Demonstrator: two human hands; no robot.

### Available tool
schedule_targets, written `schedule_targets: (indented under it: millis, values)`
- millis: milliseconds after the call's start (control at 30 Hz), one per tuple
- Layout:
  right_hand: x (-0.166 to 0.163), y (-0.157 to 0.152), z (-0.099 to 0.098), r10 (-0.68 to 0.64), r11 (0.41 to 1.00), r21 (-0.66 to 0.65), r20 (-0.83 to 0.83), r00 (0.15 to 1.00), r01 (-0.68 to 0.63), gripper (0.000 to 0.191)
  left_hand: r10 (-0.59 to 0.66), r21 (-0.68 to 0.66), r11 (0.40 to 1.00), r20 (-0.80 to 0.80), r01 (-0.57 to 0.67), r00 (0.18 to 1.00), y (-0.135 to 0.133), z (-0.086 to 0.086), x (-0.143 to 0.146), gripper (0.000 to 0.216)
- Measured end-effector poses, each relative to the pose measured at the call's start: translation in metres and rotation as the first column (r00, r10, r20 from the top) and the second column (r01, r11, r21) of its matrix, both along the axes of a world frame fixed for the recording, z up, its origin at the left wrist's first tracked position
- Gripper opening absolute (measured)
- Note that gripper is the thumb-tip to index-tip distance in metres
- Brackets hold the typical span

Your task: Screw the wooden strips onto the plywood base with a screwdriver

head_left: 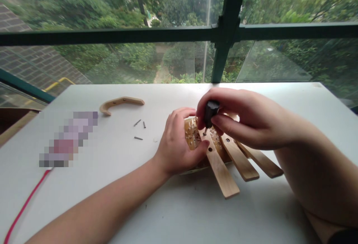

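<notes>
My right hand [237, 119] is closed around the black handle of a short screwdriver [212, 112], held upright. Its tip meets a screw [205, 133] standing in a wooden hook [222, 175]. My left hand [180, 145] wraps around a glossy amber piece dotted with holes [191, 134], its thumb pressing against that hook. A dark hole [210, 149] shows lower down the same hook. To the right, a second wooden hook [243, 162] and a third [265, 162] lie across the amber piece, partly hidden by my right hand.
Three loose screws [138, 138] lie left of my hands on the white table [92, 195]. Farther back rests a curved wooden hook [123, 100]. A blurred-out object [68, 139] with a red cable [28, 199] is at the left. A window frame [167, 35] rises beyond the table's back edge.
</notes>
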State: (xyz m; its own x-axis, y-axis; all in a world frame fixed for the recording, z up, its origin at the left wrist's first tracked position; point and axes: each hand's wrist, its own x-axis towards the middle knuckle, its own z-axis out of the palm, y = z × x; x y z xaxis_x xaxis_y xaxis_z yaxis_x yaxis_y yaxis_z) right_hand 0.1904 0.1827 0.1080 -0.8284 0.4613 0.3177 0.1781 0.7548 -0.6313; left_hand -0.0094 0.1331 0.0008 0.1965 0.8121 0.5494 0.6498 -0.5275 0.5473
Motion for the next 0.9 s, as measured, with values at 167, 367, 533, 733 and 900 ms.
schedule_targets:
  millis: [167, 367, 533, 733, 900]
  values:
    - [0.0001, 0.0005, 0.0012, -0.048, 0.997, 0.060, 0.020, 0.999, 0.047, 0.017, -0.074, -0.140, 0.988, -0.082, 0.062, 0.994, 0.0020, 0.0055, 0.0011, 0.070]
    - [0.0001, -0.0001, 0.0025, -0.063, 0.994, 0.095, 0.030, 0.998, 0.059, 0.012, -0.066, -0.154, 0.987, -0.095, 0.051, 0.993, 0.0016, 0.0042, 0.0014, 0.068]
    - [-0.0016, -0.0008, 0.0012, -0.068, 0.992, 0.108, 0.024, 0.997, 0.065, 0.011, -0.044, -0.156, 0.987, -0.063, 0.033, 0.997, 0.0011, 0.0025, 0.0017, 0.076]
    - [-0.0027, -0.0005, 0.0001, -0.076, 0.992, 0.102, 0.014, 0.997, 0.075, 0.008, -0.054, -0.145, 0.989, -0.096, 0.040, 0.994, 0.0011, 0.0035, 0.0022, 0.065]
    - [-0.0022, 0.0000, 0.0007, -0.082, 0.992, 0.102, 0.024, 0.996, 0.079, 0.007, -0.064, -0.135, 0.989, -0.064, 0.055, 0.996, 0.0011, 0.0034, 0.0014, 0.067]
